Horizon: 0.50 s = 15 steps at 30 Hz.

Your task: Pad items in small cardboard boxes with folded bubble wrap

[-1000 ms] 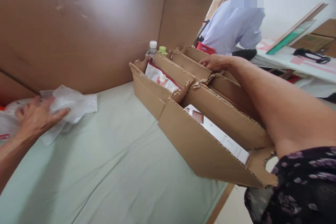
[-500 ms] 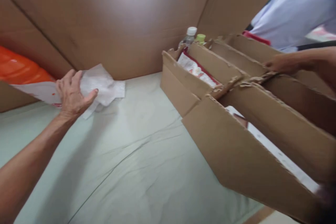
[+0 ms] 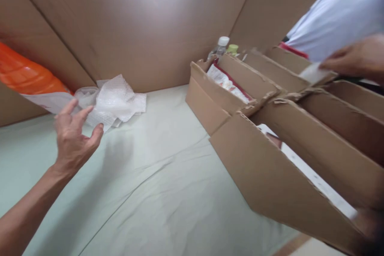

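My left hand (image 3: 73, 136) hovers over the green cloth with fingers spread and nothing in it. Just past its fingertips lies crumpled clear bubble wrap (image 3: 115, 100). Left of the wrap is an orange and white plastic package (image 3: 33, 74). In the bottom right corner a dark, blurred shape (image 3: 370, 224) at the near end of the cardboard divider box (image 3: 270, 176) seems to be my right hand; its fingers cannot be made out. A flat white item (image 3: 318, 176) stands in the box's near compartment.
Another person's hand (image 3: 354, 58) holds something white (image 3: 313, 73) over the box's far compartments. A red and white packet (image 3: 228, 82) sits in the left compartment. Behind stand a white-capped bottle (image 3: 222, 44) and a green-capped one (image 3: 233, 49). A cardboard wall (image 3: 135, 28) closes the back.
My left hand has drawn back towards me, off the bubble wrap, which stays in place. The other person's hand has risen out of the box with something white.
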Motion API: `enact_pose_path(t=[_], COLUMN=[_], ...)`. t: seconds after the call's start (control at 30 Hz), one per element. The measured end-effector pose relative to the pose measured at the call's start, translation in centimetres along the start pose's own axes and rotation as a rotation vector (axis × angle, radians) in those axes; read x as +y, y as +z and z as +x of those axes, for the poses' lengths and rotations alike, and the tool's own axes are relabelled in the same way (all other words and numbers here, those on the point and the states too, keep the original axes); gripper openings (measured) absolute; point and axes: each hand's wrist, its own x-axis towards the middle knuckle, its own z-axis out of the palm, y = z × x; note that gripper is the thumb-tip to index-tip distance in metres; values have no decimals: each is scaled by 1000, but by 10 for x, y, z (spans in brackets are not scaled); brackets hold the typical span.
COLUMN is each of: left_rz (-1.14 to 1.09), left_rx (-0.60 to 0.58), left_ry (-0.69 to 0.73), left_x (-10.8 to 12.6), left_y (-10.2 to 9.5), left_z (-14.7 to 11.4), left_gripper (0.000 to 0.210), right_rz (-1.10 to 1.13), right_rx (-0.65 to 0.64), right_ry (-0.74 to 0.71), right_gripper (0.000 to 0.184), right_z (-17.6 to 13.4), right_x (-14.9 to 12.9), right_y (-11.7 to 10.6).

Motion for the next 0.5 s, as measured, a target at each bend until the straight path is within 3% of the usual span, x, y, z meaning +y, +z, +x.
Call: enact_pose_path(t=[0.1,0.17,0.23,0.3,0.37,0.4,0.43,0.5], left_rz=[-96,-141,-165,-193,-235,-246,-242,-189], left_rx=[36,82,142,173,147,107,51,-70], left_ry=[175,297,356,370,341,310,269,178], left_x=[42,82,125,159,171,167,157,124], left_y=[-6,-7,-6,-6,-7,-7,-7,-6], left_z=[28,48,65,77,81,79,73,49], left_gripper=[83,99,112,110,93,83,75,66], right_rz=[-233,-98,159,424,595,630,596,429], right_rx=[2,40,-59,-390,-711,-764,-718,-403], right_ry=[-140,-347,-549,-768,-833,-780,-676,-406], right_gripper=[61,60,50,37,29,31,36,35], right_z=[-25,-69,-120,-157,-168,-164,-154,-125], right_x=[-46,-94,-141,-170,-167,-153,-132,-78], right_y=[-56,-83,-97,-102,-102,-102,-101,-98])
